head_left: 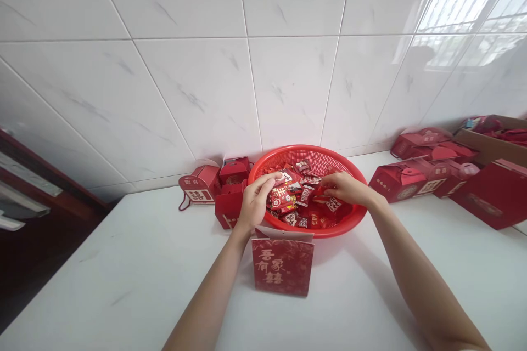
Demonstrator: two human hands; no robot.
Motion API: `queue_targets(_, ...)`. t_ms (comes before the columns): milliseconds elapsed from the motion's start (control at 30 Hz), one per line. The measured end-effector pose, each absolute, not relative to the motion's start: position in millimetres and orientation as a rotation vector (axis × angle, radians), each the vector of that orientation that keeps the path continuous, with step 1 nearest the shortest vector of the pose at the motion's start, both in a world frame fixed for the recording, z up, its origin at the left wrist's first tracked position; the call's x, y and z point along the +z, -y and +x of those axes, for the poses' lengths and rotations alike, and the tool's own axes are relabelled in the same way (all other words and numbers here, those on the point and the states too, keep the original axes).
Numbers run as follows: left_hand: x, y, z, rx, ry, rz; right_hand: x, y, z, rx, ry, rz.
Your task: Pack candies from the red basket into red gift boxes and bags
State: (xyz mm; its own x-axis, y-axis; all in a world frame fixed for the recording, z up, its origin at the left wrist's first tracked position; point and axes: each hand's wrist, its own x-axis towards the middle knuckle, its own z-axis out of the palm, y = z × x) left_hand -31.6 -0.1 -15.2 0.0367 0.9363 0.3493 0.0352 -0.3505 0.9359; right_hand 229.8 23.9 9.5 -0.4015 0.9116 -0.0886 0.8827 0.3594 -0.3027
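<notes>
Nearest the camera: bare forearms [208, 299], reaching up from the lower edge across a white worktop [123, 279]. Just ahead, upright between them: a red paper gift bag [282, 266] with pale Chinese characters and a white flap along its top edge, clear of both hands. Step in hand: both hands among wrapped sweets [298, 203] inside a round red plastic mesh basket [307, 158], set against the tiled wall [185, 66]. Left hand [255, 203]: fingers curled, tips on the sweets; any grip impossible to confirm. Right hand [346, 186]: partly closed, fingertips at a red packet [318, 195]; grip likewise unconfirmed. Next move calls for clearing the basket rim with anything held. Left of the basket: red gift boxes [233, 171]. Right: more red gift boxes [405, 181], near a cardboard carton [489, 137].
</notes>
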Motion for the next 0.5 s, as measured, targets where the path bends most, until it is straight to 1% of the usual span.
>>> queue_targets(100,-16.7,-0.5,-31.5,1.428,-1.012,1.486,8.0,-26.1,235.9,0.52,2.371,-1.576)
queue_targets(267,-17.1,0.1,-31.8,1.445,-0.981,1.454,4.6,-28.5,238.0,0.587,1.986,-1.524)
queue_targets(400,-14.6,1.4,-31.3,1.454,-0.972,1.438,4.5,-29.2,233.7,0.48,1.761,-1.639)
queue_targets(500,-14.6,1.3,-31.3,1.448,-0.971,1.44,3.1,-30.2,231.6,0.493,1.843,-1.812)
